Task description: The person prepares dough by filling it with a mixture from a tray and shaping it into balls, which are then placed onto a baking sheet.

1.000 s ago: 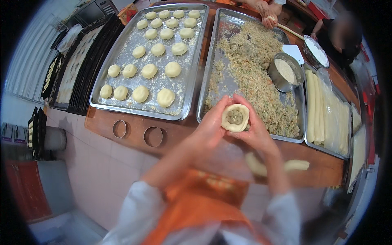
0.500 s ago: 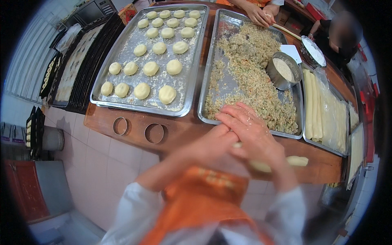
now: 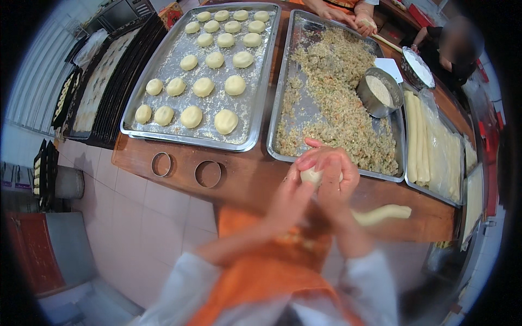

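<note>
A pale dough ball sits between the two hands, above the worktop by the near edge of the filling tray. The fingers of the left hand close on its left side; those of the right hand, bent and close together, clasp it from the right and cover much of it. Just beyond lies crumbly filling. A dough strip rests right of the hands; two metal rings stand to their left.
</note>
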### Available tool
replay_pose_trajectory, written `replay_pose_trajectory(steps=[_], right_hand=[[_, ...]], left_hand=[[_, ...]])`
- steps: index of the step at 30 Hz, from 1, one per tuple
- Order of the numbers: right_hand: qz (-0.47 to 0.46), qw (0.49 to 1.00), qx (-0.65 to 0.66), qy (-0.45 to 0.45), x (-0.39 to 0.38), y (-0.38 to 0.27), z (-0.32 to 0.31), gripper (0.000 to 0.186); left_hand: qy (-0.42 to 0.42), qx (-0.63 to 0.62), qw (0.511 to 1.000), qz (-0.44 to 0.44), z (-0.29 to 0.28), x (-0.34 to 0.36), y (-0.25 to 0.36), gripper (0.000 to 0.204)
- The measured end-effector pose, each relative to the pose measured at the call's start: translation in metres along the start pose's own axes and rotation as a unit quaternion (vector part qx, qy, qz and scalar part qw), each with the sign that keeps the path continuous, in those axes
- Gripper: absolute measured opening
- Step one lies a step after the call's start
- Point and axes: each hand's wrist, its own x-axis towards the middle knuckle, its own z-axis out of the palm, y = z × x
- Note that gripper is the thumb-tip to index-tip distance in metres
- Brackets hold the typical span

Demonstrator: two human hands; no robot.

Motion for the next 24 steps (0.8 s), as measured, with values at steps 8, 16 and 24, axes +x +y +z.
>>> replay_pose_trajectory(steps=[8,16,24], right_hand=[[0.075,0.997,0.017,-0.018,0.0,-0.02,0.025,0.017],[0.082,0.989,0.122,0.018,-0.002,-0.018,0.03,0.015],[0.062,0.985,0.162,-0.005,-0.004,-0.007,0.021,0.021]], left_hand=[[0.039,0.016,0.994,-0.097,-0.024,0.003,-0.004,0.034],[-0.003,0.16,0.987,-0.012,-0.024,0.002,0.004,0.029],[0.042,0.239,0.966,0.092,-0.019,0.001,0.0,0.031]])
